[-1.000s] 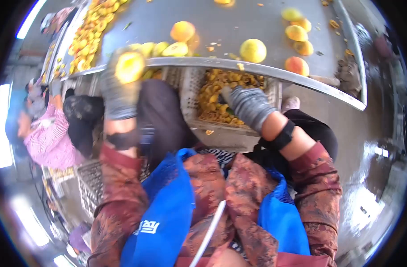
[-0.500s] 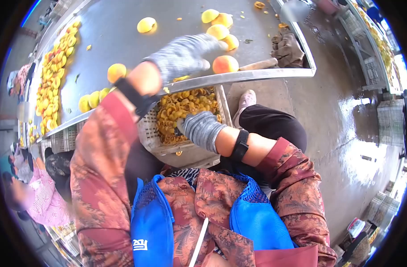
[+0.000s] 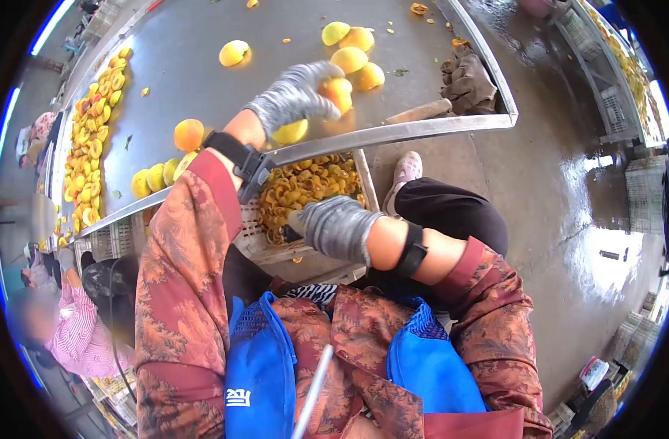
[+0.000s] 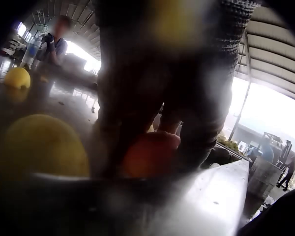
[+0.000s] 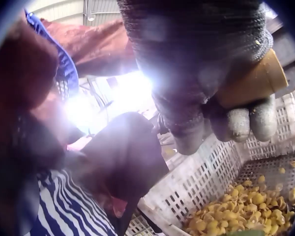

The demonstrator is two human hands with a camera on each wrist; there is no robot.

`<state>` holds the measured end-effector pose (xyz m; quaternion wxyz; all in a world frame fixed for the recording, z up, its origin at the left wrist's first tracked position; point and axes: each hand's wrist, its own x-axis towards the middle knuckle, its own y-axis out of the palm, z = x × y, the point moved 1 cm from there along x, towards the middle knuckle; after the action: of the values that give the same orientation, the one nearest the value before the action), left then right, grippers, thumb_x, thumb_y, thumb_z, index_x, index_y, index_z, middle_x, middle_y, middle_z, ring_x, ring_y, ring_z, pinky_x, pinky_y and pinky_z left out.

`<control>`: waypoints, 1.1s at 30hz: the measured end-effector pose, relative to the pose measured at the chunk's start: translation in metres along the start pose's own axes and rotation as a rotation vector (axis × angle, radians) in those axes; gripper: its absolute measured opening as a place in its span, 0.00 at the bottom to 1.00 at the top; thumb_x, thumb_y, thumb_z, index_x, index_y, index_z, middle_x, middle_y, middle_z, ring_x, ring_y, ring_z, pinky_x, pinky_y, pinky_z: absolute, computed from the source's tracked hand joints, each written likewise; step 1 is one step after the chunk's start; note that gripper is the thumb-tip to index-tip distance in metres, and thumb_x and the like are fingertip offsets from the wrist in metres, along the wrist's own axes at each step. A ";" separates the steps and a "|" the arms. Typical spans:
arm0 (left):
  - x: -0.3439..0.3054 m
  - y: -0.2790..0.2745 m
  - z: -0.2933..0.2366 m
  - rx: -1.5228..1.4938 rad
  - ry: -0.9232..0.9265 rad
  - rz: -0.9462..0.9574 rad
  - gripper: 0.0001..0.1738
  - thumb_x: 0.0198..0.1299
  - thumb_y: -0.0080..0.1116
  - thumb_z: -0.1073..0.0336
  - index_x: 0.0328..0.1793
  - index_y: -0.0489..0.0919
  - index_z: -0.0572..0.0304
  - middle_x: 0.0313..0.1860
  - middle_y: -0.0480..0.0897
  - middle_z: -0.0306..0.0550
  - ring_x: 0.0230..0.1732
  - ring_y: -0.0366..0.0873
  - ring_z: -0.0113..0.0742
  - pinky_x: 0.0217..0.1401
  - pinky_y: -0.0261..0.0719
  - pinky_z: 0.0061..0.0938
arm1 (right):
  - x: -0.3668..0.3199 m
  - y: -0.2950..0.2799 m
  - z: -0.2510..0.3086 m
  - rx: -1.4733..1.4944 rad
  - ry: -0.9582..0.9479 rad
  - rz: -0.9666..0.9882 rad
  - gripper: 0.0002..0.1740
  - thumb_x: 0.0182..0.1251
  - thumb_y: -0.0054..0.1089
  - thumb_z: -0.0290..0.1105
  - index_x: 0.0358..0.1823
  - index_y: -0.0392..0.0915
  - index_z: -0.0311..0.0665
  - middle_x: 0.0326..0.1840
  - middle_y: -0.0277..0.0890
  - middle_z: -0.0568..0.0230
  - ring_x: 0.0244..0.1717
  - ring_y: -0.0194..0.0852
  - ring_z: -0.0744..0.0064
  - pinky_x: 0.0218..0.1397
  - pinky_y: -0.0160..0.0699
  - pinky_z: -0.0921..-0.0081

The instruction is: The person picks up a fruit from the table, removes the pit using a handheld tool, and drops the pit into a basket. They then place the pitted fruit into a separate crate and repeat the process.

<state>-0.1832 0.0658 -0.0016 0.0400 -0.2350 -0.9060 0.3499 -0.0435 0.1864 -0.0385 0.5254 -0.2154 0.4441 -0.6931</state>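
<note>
Where the left hand [image 3: 290, 96] reaches over the table [image 3: 173, 80] at the upper middle of the head view, its fingers and thumb grip an orange peach [image 3: 339, 94] at their tips. Whether the fruit touches the metal I cannot tell. The peach is nearly round, so no long axis stands out; the hand covers part of its left side. That forearm slants upward to the right, fingertips pointing right.

Near the centre of the head view, the right hand [image 3: 338, 228] is curled round a tan handle [image 5: 258, 81], whose long axis, in the right wrist view, rises from lower left to upper right. The right forearm slants up leftward, bringing the hand over the near edge of a crate [image 3: 250, 238] holding fruit pieces [image 3: 305, 186].
</note>
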 end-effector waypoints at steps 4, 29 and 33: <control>-0.060 -0.046 -0.003 -0.799 -0.113 -0.293 0.30 0.46 0.61 0.70 0.59 0.69 0.64 0.48 0.76 0.50 0.45 0.76 0.43 0.51 0.77 0.31 | -0.002 -0.031 -0.003 0.738 0.218 0.026 0.09 0.60 0.53 0.32 0.40 0.71 0.38 0.26 0.75 0.57 0.28 0.76 0.57 0.32 0.72 0.67; -0.177 -0.005 -0.008 -0.081 0.041 -0.762 0.09 0.63 0.48 0.71 0.48 0.73 0.65 0.46 0.79 0.46 0.46 0.77 0.33 0.51 0.76 0.25 | 0.054 -0.031 0.019 0.337 0.033 -0.531 0.22 0.57 0.61 0.30 0.51 0.63 0.34 0.37 0.73 0.47 0.38 0.75 0.46 0.36 0.74 0.61; -0.177 -0.005 -0.002 -0.318 -0.074 -0.709 0.09 0.62 0.49 0.73 0.47 0.73 0.66 0.45 0.80 0.48 0.46 0.77 0.35 0.52 0.75 0.27 | 0.054 -0.033 0.021 0.351 0.118 -0.464 0.19 0.57 0.59 0.28 0.49 0.63 0.35 0.35 0.72 0.46 0.37 0.74 0.45 0.35 0.74 0.61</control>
<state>-0.0277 -0.0164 0.0193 0.0885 0.1020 -0.9747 0.1778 -0.0640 0.1307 -0.0093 0.3554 -0.1760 0.2861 -0.8722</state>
